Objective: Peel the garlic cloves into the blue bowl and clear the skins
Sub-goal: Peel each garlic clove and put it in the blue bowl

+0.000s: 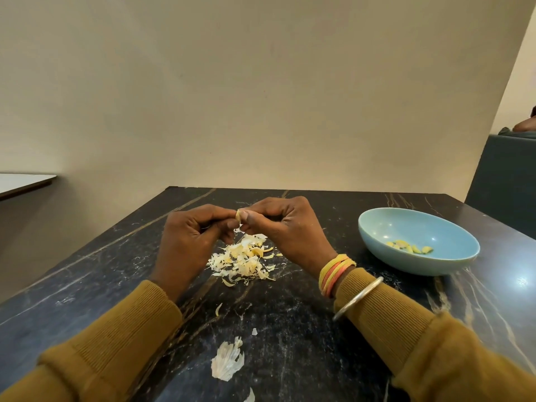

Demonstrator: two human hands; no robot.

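The dark, veined stone surface in front of me runs up to a plain beige wall. A pale tabletop juts in at the far left, and at the far right stands a dark seat back with part of another person just showing above it. On my right, well apart from my hands, sits the blue bowl with a few peeled yellow cloves lying on its floor. Directly under my hands lies a heap of pale skins. Nearer to me there is a small curled scrap, a tiny flake and one large papery husk. Nothing lies between my hands and the bowl. Both forearms come in from the bottom corners in mustard ribbed sleeves and meet above the heap. My left hand is curled, its fingers bent inward and its thumb and forefinger reaching to the garlic clove. My right hand is curled too, knuckles up, its thumb pressed against the same clove, so the clove is pinched between the fingertips of both hands, raised off the surface above the far edge of the heap. On my right wrist are yellow and orange thread bands, and a silver bangle rides over the cuff.
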